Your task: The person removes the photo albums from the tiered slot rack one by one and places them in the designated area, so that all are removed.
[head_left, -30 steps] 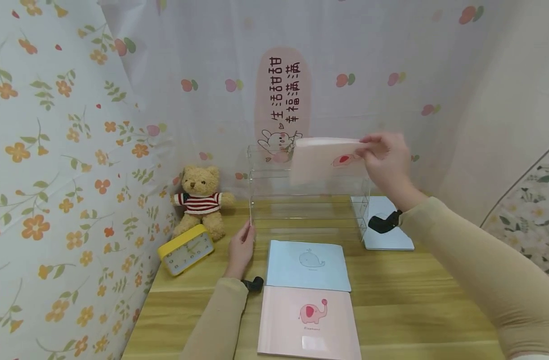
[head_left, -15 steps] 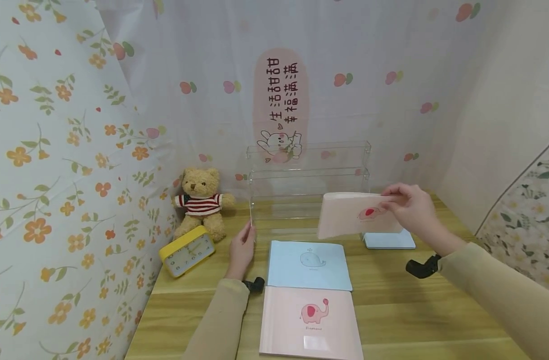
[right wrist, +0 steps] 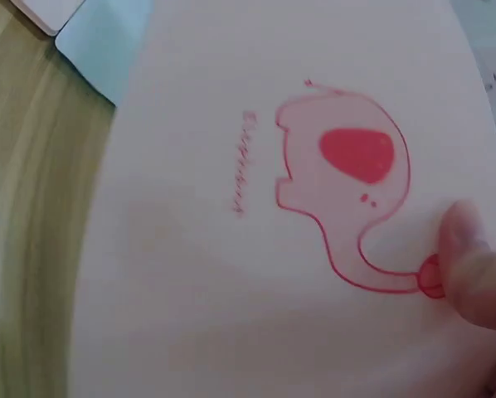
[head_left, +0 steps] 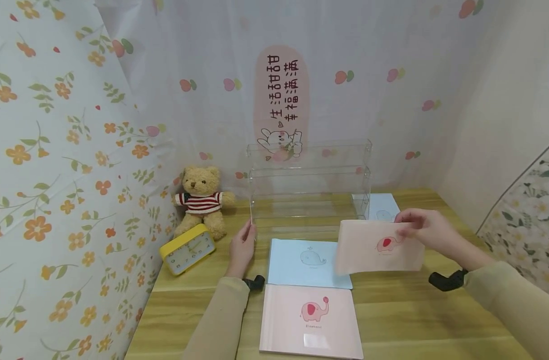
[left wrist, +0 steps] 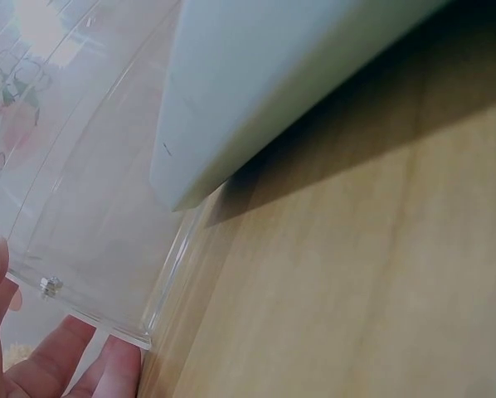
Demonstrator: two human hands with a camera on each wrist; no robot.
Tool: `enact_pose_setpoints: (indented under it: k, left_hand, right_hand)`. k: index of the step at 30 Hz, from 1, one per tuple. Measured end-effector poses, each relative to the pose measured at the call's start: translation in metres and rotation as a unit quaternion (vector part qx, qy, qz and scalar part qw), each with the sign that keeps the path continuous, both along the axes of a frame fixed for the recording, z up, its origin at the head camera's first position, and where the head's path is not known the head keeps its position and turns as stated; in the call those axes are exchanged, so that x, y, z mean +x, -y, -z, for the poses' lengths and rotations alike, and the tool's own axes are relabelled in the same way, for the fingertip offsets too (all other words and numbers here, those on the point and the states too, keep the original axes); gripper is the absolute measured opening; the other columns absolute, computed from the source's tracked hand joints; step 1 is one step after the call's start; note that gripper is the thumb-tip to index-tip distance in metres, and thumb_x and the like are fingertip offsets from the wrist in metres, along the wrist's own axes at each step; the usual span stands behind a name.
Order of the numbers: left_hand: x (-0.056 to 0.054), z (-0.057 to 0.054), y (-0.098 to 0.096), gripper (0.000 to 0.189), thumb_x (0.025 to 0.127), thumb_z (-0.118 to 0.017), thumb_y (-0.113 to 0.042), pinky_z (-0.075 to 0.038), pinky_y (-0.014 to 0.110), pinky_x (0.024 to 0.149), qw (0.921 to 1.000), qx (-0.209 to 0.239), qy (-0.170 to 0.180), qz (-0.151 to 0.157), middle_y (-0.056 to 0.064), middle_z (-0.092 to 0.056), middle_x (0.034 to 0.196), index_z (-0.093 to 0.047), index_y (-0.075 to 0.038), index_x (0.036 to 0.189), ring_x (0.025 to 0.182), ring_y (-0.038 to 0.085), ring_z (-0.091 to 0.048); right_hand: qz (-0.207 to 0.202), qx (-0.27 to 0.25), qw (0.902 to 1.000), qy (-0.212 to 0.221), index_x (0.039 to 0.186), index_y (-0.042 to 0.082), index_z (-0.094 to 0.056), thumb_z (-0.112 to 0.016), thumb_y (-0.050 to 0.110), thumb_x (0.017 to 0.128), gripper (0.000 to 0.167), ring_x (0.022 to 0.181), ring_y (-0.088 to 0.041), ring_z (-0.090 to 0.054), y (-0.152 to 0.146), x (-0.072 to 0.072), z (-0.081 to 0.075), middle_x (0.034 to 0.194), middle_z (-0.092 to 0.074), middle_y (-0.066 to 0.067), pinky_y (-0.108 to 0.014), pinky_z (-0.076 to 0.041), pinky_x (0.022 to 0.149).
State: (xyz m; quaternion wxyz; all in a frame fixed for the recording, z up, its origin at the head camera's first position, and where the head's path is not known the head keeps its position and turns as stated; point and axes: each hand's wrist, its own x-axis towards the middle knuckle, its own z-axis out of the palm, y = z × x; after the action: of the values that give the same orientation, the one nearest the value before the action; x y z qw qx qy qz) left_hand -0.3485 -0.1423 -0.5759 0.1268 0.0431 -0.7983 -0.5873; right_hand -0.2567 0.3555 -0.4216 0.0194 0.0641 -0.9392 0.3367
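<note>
A pink notebook (head_left: 364, 252) with an elephant drawing is pinched by its upper right part in my right hand (head_left: 429, 232), thumb over the front cover. In the head view it overlaps the right end of a blue whale notebook (head_left: 288, 265) on the table. Below that one lies a second pink elephant notebook (head_left: 285, 320), flat. My left hand (head_left: 241, 250) grips the left side edge of a clear tiered acrylic rack (head_left: 253, 212). In the left wrist view its fingers (left wrist: 61, 352) reach round the rack's transparent side panel (left wrist: 107, 274).
A teddy bear (head_left: 201, 205) in a striped shirt sits left of the rack, with a yellow alarm clock (head_left: 187, 250) before it. Another blue notebook (head_left: 382, 202) lies at the rack's right end. Patterned curtains (head_left: 202, 50) hang behind and at both sides.
My right hand has brought the pink notebook down from in front of the rack's upper tiers, rightward and nearer to me. The left hand keeps its grip on the rack.
</note>
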Motion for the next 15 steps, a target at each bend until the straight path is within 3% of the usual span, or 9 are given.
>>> enact_pose_setpoints:
  k: [7,11,15]
  left_hand:
    - [0.001,-0.001,0.000,0.047,0.113,-0.063,-0.042,-0.051,0.058,0.122,0.9999,0.000,-0.005,0.010,0.011,-0.069,0.154,-0.065,-0.022,0.155,0.144,0.037,-0.064]
    - [0.002,-0.002,0.000,0.047,0.113,-0.063,-0.043,-0.051,0.059,0.121,1.0000,0.000,-0.002,0.010,0.011,-0.069,0.154,-0.065,-0.023,0.156,0.144,0.037,-0.064]
    - [0.002,-0.003,0.000,0.046,0.113,-0.063,-0.042,-0.051,0.059,0.122,0.9999,0.004,0.000,0.011,0.010,-0.068,0.155,-0.065,-0.025,0.156,0.145,0.037,-0.064]
  right_hand:
    - [-0.039,-0.029,0.9976,0.048,0.114,0.009,-0.077,-0.083,0.016,0.099,0.017,0.092,-0.005,-0.061,-0.019,0.008,0.028,0.112,-0.076,-0.007,-0.023,-0.058,0.077]
    - [-0.038,-0.008,0.9985,0.039,0.112,0.009,-0.077,-0.083,0.014,0.098,0.016,0.091,-0.003,-0.060,-0.026,0.010,0.037,0.111,-0.077,-0.007,-0.021,-0.057,0.076]
    - [-0.026,0.020,0.9987,0.038,0.113,0.011,-0.079,-0.083,0.015,0.098,0.016,0.096,-0.009,-0.060,-0.033,0.011,0.041,0.113,-0.078,-0.008,-0.020,-0.056,0.078]
